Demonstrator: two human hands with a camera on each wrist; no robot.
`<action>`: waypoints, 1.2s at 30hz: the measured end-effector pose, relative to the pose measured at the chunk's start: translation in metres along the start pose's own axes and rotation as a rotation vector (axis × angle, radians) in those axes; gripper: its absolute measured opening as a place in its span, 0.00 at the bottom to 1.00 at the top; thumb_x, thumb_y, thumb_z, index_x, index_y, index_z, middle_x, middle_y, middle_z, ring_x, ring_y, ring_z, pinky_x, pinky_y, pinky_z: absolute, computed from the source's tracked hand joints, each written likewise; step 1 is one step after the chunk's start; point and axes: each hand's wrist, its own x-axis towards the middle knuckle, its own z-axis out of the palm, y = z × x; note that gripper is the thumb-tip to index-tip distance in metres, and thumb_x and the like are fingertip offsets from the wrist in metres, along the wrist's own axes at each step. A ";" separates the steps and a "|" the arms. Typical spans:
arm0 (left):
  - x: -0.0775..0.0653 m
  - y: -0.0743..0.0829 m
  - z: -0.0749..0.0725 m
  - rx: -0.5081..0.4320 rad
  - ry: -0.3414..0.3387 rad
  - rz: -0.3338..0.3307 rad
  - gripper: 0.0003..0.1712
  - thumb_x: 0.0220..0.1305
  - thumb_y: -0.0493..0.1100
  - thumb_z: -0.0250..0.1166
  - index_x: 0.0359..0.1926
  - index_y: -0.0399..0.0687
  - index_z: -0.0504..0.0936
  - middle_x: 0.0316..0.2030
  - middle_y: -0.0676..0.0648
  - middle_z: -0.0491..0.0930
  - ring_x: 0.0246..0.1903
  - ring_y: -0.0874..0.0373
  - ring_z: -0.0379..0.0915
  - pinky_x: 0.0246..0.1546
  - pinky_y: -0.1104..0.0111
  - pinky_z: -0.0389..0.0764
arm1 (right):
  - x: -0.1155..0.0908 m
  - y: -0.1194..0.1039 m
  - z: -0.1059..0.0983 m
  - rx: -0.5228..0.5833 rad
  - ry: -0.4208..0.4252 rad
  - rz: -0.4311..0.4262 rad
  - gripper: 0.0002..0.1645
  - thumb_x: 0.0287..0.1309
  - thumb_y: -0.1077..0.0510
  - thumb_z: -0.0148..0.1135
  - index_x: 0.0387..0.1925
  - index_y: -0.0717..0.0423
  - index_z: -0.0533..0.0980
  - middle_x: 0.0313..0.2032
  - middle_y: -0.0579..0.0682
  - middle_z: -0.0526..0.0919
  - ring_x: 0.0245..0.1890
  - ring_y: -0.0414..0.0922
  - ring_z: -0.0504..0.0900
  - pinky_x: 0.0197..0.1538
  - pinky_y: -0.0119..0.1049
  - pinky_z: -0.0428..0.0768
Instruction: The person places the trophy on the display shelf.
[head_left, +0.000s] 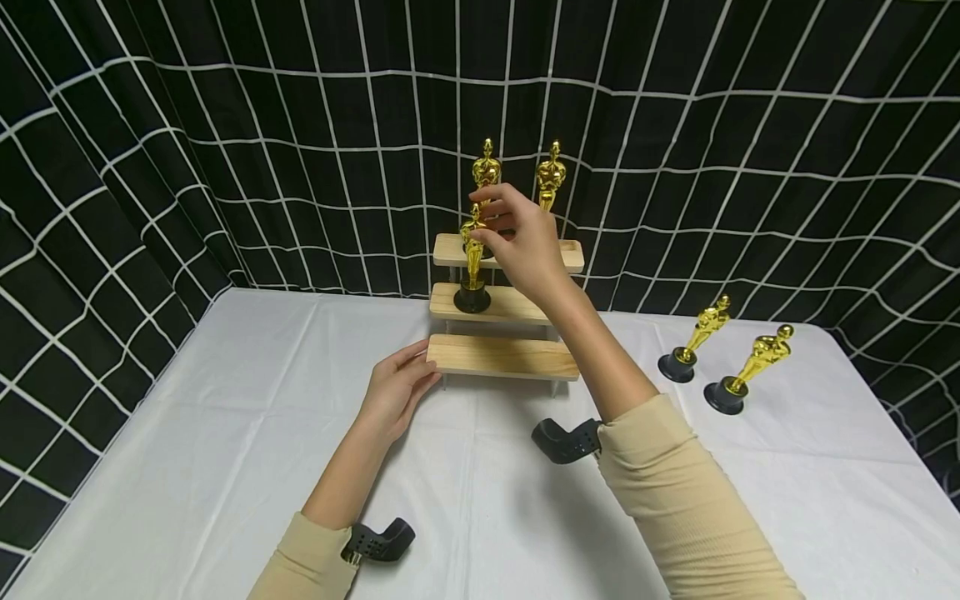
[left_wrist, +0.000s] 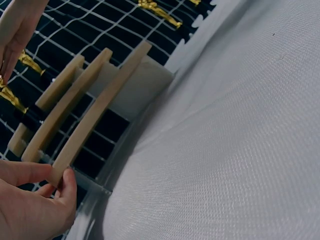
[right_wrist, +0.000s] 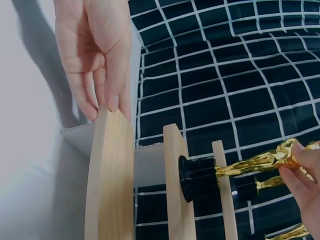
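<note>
A gold figure trophy (head_left: pixel 473 265) with a round black base stands at the left of the middle step of a three-step wooden stand (head_left: pixel 501 357). My right hand (head_left: pixel 528 242) pinches this trophy near its chest and head, thumb on one side and fingers on the other. In the right wrist view, the black base (right_wrist: pixel 194 179) sits flat against the step. At the stand's lower left end, my left hand (head_left: pixel 393 392) grips the lowest step. From the left wrist view, thumb and fingers (left_wrist: pixel 68 187) hold that step's tip.
Two more gold trophies, a left one (head_left: pixel 487 167) and a right one (head_left: pixel 551 175), stand on the top step, partly hidden. On the white table (head_left: pixel 322 433) at right, another two trophies stand, a farther one (head_left: pixel 697 333) and a nearer one (head_left: pixel 753 367). A black gridded curtain (head_left: pixel 337 167) hangs close behind.
</note>
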 end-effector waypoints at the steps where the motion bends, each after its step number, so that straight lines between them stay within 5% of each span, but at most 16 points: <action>1: 0.000 0.000 0.000 -0.001 -0.002 0.002 0.29 0.74 0.24 0.55 0.74 0.27 0.67 0.67 0.28 0.72 0.58 0.49 0.78 0.55 0.75 0.87 | 0.000 0.000 0.001 0.000 0.000 -0.001 0.24 0.67 0.67 0.70 0.63 0.61 0.78 0.52 0.63 0.85 0.51 0.57 0.87 0.56 0.48 0.89; 36: 0.000 0.001 0.002 0.003 0.010 -0.012 0.30 0.73 0.24 0.56 0.75 0.29 0.67 0.68 0.30 0.72 0.61 0.47 0.76 0.55 0.75 0.87 | -0.027 0.001 -0.024 0.037 0.038 0.020 0.25 0.68 0.66 0.69 0.65 0.62 0.76 0.55 0.62 0.85 0.56 0.55 0.85 0.58 0.49 0.88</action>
